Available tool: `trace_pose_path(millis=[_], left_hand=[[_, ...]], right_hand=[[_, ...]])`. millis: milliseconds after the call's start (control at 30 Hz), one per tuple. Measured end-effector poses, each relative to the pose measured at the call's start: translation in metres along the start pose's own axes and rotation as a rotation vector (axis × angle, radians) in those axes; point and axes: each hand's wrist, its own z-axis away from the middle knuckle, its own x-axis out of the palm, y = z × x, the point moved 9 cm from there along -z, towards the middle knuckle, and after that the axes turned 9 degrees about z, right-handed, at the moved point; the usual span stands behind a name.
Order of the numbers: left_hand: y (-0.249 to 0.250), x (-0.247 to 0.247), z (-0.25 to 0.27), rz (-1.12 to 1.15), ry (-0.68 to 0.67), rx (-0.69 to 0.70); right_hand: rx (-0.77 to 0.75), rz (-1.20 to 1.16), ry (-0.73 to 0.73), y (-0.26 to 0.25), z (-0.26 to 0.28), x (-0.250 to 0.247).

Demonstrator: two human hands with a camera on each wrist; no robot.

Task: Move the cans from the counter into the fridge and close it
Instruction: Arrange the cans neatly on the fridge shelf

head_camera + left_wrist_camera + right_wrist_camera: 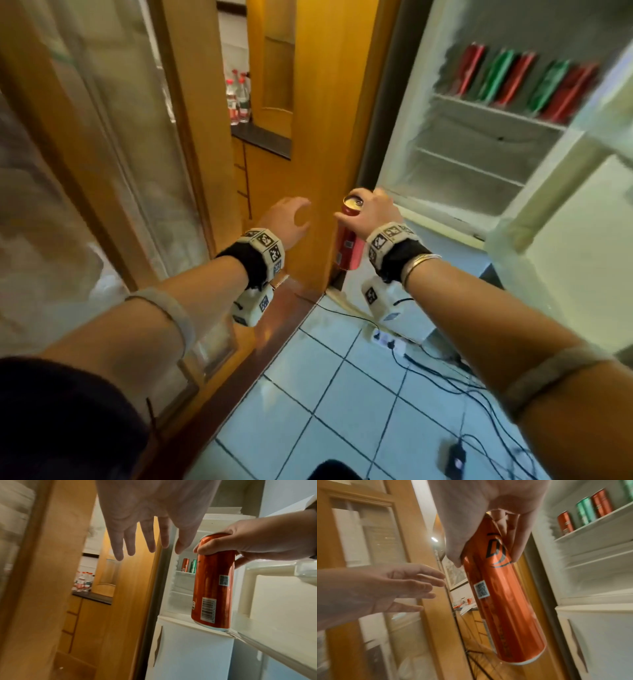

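The fridge [472, 144] stands with its door [561, 212] swung wide, its white walls crusted with frost and its wire shelves bare except the top one. On that top shelf a row of cans [524, 82], red and green by turns, stands side by side, blurred in the head view. A wooden door frame [329, 137] rises just left of the fridge. The right hand [375, 214] grasps a tall, slim red can [347, 246] near its top, fingers and thumb wrapped around it, holding it in the air in front of the fridge's lower edge, roughly upright with the pull tab facing up. The can has a glossy orange-red body, a dark logo, a small square code sticker and a barcode near its pale base. The left hand [291, 219] hangs empty beside it, fingers spread and loose, touching nothing.
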Motion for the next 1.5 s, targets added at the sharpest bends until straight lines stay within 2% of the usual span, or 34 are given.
trace_pose_path(millis=[133, 433, 767, 933, 1133, 1333, 1500], left_hand=[[0.034, 0.019, -0.059, 0.02, -0.031, 0.107], [0.102, 0.09, -0.209, 0.097, -0.122, 0.22], [0.221, 0.153, -0.394, 0.074, -0.156, 0.416], [0.256, 0.174, -0.466, 0.094, -0.181, 0.454], [0.294, 0.187, -0.554, 0.172, -0.174, 0.574], [0.314, 0.199, -0.626, 0.2, -0.198, 0.631], [0.322, 0.21, -0.665, 0.265, -0.2, 0.64]], right_hand=[[0.123, 0.024, 0.04, 0.048, -0.035, -0.022], [0.316, 0.025, 0.144, 0.165, -0.134, -0.058], [0.426, 0.067, 0.328, 0.294, -0.274, -0.16], [0.471, 0.106, 0.405, 0.332, -0.333, -0.203], [0.565, 0.133, 0.519, 0.373, -0.408, -0.242], [0.696, 0.156, 0.555, 0.411, -0.461, -0.262], [0.785, 0.155, 0.538, 0.442, -0.491, -0.263]])
